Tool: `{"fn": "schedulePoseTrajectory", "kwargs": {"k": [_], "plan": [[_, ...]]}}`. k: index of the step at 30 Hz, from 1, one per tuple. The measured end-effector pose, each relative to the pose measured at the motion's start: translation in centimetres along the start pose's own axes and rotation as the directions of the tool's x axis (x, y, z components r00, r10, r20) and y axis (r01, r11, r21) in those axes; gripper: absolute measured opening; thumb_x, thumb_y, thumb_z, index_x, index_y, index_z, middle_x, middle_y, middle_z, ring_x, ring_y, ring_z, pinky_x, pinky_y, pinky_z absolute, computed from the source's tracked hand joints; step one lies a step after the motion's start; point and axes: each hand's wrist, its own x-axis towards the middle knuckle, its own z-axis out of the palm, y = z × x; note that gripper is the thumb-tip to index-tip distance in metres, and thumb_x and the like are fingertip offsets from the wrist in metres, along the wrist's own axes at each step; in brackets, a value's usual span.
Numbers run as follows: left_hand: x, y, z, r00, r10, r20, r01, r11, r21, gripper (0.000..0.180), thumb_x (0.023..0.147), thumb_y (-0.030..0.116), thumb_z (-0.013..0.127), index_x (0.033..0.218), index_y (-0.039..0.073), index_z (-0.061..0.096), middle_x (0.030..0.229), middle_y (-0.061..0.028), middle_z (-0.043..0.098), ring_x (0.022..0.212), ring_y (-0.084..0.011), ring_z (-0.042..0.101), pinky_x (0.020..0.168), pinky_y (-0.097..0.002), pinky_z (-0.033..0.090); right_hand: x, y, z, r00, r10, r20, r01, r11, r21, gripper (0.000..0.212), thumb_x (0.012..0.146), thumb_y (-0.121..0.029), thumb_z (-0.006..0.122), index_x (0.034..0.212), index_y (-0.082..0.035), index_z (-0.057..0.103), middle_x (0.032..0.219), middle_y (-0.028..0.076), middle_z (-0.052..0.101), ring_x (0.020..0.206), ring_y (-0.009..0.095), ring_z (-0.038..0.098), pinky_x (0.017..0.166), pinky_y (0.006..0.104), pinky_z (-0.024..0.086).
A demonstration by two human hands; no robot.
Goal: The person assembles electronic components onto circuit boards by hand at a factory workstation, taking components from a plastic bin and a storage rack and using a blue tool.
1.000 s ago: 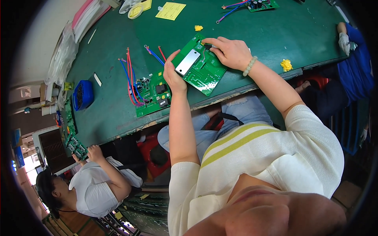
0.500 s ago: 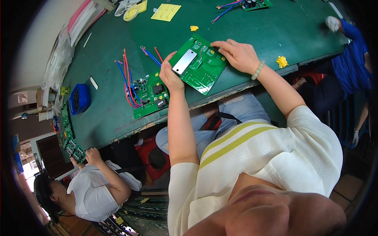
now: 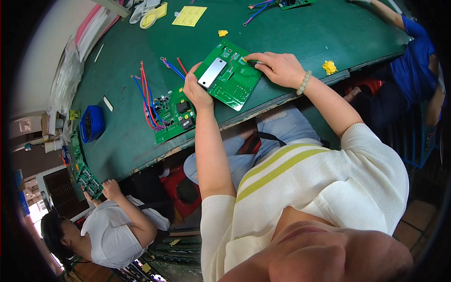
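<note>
The green worktable point(image 3: 300, 40) spans the view. Clock directions are taken from the held circuit board point(image 3: 237, 87), which lies tilted in the plane of view near the table's front edge. A co-worker in white point(image 3: 112, 235) sits at 7 o'clock; a co-worker in blue point(image 3: 411, 70) is at 3 o'clock. A second circuit board point(image 3: 171, 127) lies at 8 o'clock, beside the left wrist, its red and blue wires point(image 3: 144, 96) rising close to the left hand. A blue container point(image 3: 92, 124) is farther out, between 8 and 9 o'clock. A yellow sheet point(image 3: 190, 16) lies at 11 o'clock, a crumpled yellow piece point(image 3: 330, 67) at 3 o'clock, and a smaller yellow piece point(image 3: 223, 33) at 12 o'clock.

The left hand point(image 3: 198, 91) grips the held board's 9 o'clock edge, next to a silver plate point(image 3: 212, 73). The right hand point(image 3: 281, 69) is at 3 o'clock, index finger extended toward the board, thumb bent below.

A small dark part point(image 3: 252, 63) shows at the right fingers; whether they pinch it cannot be told. The left forearm region adjoins the second board's end. A third circuit board point(image 3: 295, 3), between 1 and 2 o'clock, is cut off by the frame.
</note>
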Motion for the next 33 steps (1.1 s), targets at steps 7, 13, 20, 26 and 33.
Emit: {"fn": "schedulePoseTrajectory", "kwargs": {"k": [7, 13, 20, 26, 33], "plan": [[0.0, 0.2, -0.2, 1.000, -0.022, -0.012, 0.022, 1.000, 0.007, 0.042, 0.092, 0.024, 0.034, 0.101, -0.008, 0.060, 0.094, -0.0137, 0.064, 0.086, -0.0189, 0.060, 0.078, -0.0298, 0.045, -0.1, -0.6, 0.7, 0.997, 0.013, -0.077, -0.016, 0.999, -0.037, 0.026, 0.092, -0.025, 0.047, 0.117, -0.027, 0.055, 0.082, 0.003, 0.061, 0.073, 0.024, 0.062, 0.060, 0.0370, 0.049], [0.0, 0.0, -0.1, 1.000, -0.012, 0.000, 0.012, 1.000, -0.017, 0.042, 0.093, 0.023, 0.034, 0.100, -0.009, 0.060, 0.094, -0.0137, 0.064, 0.085, -0.0186, 0.060, 0.077, -0.0292, 0.045, 0.0, 0.5, 0.4, 0.988, 0.087, -0.127, -0.065, 0.983, 0.170, 0.025, 0.093, -0.023, 0.046, 0.115, -0.025, 0.057, 0.096, 0.004, 0.065, 0.082, 0.025, 0.063, 0.067, 0.0352, 0.051], [0.0, 0.0, -0.3, 1.000, 0.012, -0.009, -0.012, 1.000, 0.018, 0.041, 0.093, 0.023, 0.036, 0.100, -0.009, 0.060, 0.094, -0.0140, 0.065, 0.084, -0.0188, 0.060, 0.077, -0.0291, 0.046, -3.3, 0.4, -1.5, 0.999, 0.031, -0.006, -0.032, 0.998, -0.060, 0.024, 0.092, -0.030, 0.047, 0.113, -0.027, 0.056, 0.080, 0.006, 0.059, 0.070, 0.028, 0.061, 0.059, 0.0405, 0.049], [-0.1, 0.1, 0.0, 1.000, -0.003, -0.008, 0.003, 1.000, -0.008, 0.041, 0.093, 0.023, 0.035, 0.099, -0.009, 0.060, 0.093, -0.0135, 0.064, 0.084, -0.0187, 0.060, 0.077, -0.0296, 0.046, -3.5, 0.0, -1.9, 0.997, 0.000, 0.074, 0.008, 0.994, -0.112, 0.026, 0.091, -0.026, 0.049, 0.117, -0.025, 0.054, 0.086, 0.006, 0.061, 0.069, 0.027, 0.061, 0.056, 0.0391, 0.048], [0.0, 0.3, 0.0, 1.000, -0.002, 0.018, 0.002, 1.000, 0.012, 0.040, 0.094, 0.022, 0.035, 0.100, -0.008, 0.060, 0.092, -0.0121, 0.064, 0.084, -0.0172, 0.059, 0.078, -0.0285, 0.045, -3.7, 0.0, -1.0, 1.000, -0.001, 0.029, 0.004, 0.993, -0.118, 0.025, 0.092, -0.025, 0.048, 0.116, -0.024, 0.055, 0.086, 0.006, 0.062, 0.068, 0.028, 0.061, 0.057, 0.0404, 0.048]]}}
